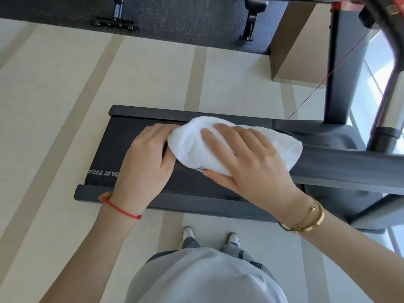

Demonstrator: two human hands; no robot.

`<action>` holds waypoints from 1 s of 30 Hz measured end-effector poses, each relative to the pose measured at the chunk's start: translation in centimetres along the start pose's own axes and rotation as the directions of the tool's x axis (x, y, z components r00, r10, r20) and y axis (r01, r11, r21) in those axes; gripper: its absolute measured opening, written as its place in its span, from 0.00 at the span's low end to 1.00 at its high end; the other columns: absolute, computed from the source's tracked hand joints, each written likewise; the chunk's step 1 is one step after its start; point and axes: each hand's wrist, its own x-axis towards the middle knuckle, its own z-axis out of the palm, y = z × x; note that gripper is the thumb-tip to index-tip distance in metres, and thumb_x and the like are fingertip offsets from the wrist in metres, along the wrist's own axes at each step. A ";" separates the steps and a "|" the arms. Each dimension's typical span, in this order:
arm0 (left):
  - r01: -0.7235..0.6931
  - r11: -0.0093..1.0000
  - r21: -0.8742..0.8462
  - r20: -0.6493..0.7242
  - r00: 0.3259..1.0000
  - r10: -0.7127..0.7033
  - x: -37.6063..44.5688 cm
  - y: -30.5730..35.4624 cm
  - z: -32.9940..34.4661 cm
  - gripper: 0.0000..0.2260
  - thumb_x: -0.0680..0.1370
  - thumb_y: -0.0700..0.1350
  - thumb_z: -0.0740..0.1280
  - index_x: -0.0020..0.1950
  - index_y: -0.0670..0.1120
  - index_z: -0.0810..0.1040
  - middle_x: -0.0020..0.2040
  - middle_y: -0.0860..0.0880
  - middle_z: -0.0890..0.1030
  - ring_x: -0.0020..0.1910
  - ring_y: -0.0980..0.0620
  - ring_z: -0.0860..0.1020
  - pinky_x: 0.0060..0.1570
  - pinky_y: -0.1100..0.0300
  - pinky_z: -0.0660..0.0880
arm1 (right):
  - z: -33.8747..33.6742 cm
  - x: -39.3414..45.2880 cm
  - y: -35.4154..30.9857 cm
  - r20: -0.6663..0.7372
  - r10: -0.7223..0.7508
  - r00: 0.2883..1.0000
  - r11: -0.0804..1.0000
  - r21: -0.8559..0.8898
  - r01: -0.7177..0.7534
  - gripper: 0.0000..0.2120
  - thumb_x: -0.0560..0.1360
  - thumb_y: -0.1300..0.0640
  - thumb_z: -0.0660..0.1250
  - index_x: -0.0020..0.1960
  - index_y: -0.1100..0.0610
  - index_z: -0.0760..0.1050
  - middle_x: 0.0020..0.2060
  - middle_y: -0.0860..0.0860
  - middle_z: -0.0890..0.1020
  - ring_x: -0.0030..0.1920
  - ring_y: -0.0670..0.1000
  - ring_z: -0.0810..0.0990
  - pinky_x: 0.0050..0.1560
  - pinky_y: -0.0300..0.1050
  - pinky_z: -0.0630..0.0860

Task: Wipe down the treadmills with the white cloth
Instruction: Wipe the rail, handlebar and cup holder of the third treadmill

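1. One treadmill (135,200) is in plain sight, with one dark belt between two grey side rails; white lettering shows near the belt's end, partly hidden by a wrist.
2. One white cloth (218,145), bunched into a thick, soft pad of towelling, sits above the treadmill belt against a grey bar (349,169) that runs off towards the treadmill's front.
3. Two bare hands are on that cloth. The right hand (247,156) lies palm-down over it, fingers spread and flat, thumb curled under the near edge.
4. The left hand (146,158) is at the cloth's other end, fingers curled in and gripping the edge there; the fingertips are hidden behind the towelling.
5. Both forearms reach forward over the treadmill's near rail, wrists roughly level.
6. One thin red cord (120,209) circles the left wrist; two gold bracelets (310,219), one a plain band and one a finer chain, sit on the right.
7. Two pale shoes (209,236) stand on the striped, smooth floor just short of the treadmill.
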 end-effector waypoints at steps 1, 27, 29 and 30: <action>-0.013 1.000 0.002 0.008 1.000 0.013 0.0 0.0 0.0 0.16 0.82 0.44 0.56 0.59 0.41 0.81 0.55 0.48 0.83 0.55 0.51 0.78 0.57 0.61 0.73 | -0.1 -1.3 0.5 -0.036 0.007 0.999 0.998 -0.061 -0.009 0.26 0.81 0.39 0.57 0.70 0.57 0.72 0.60 0.58 0.79 0.52 0.61 0.79 0.54 0.58 0.76; -0.040 0.998 0.053 -0.009 0.999 0.041 0.1 0.4 0.0 0.15 0.84 0.46 0.56 0.59 0.41 0.81 0.55 0.48 0.83 0.55 0.49 0.80 0.60 0.55 0.75 | -2.7 3.5 6.6 0.734 0.197 0.649 0.795 0.268 -0.544 0.23 0.78 0.33 0.48 0.44 0.45 0.75 0.37 0.49 0.78 0.40 0.51 0.76 0.39 0.46 0.67; -0.076 0.996 0.053 -0.001 0.997 0.076 0.2 0.7 0.2 0.15 0.83 0.47 0.57 0.58 0.42 0.81 0.54 0.48 0.83 0.53 0.49 0.79 0.58 0.52 0.75 | -1.8 5.0 5.6 0.746 0.155 0.647 0.771 0.318 -0.552 0.27 0.79 0.33 0.48 0.44 0.51 0.75 0.36 0.51 0.77 0.38 0.52 0.74 0.39 0.46 0.65; -0.099 0.993 0.058 0.007 0.995 0.099 0.3 1.0 0.4 0.14 0.83 0.47 0.58 0.58 0.42 0.81 0.53 0.49 0.83 0.53 0.49 0.79 0.58 0.52 0.75 | -1.5 5.6 5.0 0.742 0.141 0.655 0.768 0.336 -0.545 0.27 0.79 0.33 0.48 0.44 0.53 0.75 0.36 0.51 0.76 0.37 0.52 0.73 0.38 0.46 0.64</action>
